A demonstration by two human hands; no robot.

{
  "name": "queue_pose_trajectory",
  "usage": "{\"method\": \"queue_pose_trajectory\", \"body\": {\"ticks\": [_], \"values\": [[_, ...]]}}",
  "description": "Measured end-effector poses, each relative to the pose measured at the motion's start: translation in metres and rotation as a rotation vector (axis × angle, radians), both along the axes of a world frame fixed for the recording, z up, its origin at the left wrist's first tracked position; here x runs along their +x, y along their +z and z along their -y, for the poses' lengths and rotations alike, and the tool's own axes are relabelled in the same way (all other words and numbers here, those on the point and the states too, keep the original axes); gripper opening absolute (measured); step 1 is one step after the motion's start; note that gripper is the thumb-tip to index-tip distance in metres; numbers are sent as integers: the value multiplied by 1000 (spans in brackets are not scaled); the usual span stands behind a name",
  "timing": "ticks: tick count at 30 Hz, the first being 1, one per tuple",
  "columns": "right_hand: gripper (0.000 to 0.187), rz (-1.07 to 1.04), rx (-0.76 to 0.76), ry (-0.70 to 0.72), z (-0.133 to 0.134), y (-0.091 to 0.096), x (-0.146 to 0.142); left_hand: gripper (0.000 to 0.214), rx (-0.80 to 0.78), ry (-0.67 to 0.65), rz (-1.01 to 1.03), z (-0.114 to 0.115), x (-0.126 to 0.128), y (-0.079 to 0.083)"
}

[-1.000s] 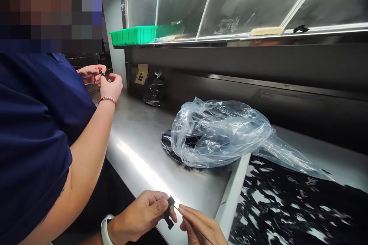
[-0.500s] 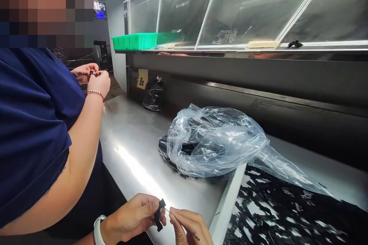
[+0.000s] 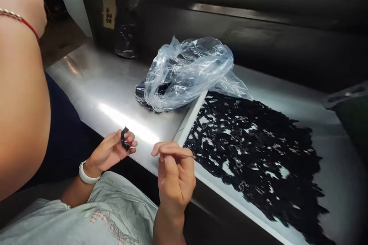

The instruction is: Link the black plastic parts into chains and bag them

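My left hand [image 3: 107, 150], with a white band at the wrist, is closed on a small black plastic part [image 3: 125, 139], held upright between thumb and fingers. To its right, my right hand [image 3: 176, 178] pinches a thin rod-like tool [image 3: 194, 157]. Only a short end of that tool shows past the fingers; the rest is hidden. The two hands are apart, and the tool does not touch the part. Many similar-looking black pieces [image 3: 244, 149] lie heaped in the white tray [image 3: 191, 116] beside my right hand.
A clear plastic bag [image 3: 189, 72] with black contents lies on the metal table [image 3: 89, 80], against the tray's far corner. Behind it stand a dark tied bag [image 3: 126, 42] and a yellowish card [image 3: 108, 9]. A co-worker's arm [image 3: 23, 95] fills the left edge.
The view has tilted down and shifted right, showing more of the tray. My right hand has drawn away from the black part, taking the thin tool with it; my left hand keeps the part.
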State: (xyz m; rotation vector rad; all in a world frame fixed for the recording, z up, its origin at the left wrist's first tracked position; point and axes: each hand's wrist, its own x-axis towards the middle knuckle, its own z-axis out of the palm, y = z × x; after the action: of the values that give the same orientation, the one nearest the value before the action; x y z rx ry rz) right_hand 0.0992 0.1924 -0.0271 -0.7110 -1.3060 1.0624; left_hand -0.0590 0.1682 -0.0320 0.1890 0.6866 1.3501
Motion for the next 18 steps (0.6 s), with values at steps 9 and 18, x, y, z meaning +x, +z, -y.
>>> {"method": "queue_pose_trajectory", "body": {"ticks": [9, 18], "values": [[19, 28, -388, 355, -3, 5, -18, 48, 128, -78, -298, 3, 9, 9], [24, 347, -406, 361, -21, -24, -18, 58, 53, -98, -782, -30, 6, 20]]}}
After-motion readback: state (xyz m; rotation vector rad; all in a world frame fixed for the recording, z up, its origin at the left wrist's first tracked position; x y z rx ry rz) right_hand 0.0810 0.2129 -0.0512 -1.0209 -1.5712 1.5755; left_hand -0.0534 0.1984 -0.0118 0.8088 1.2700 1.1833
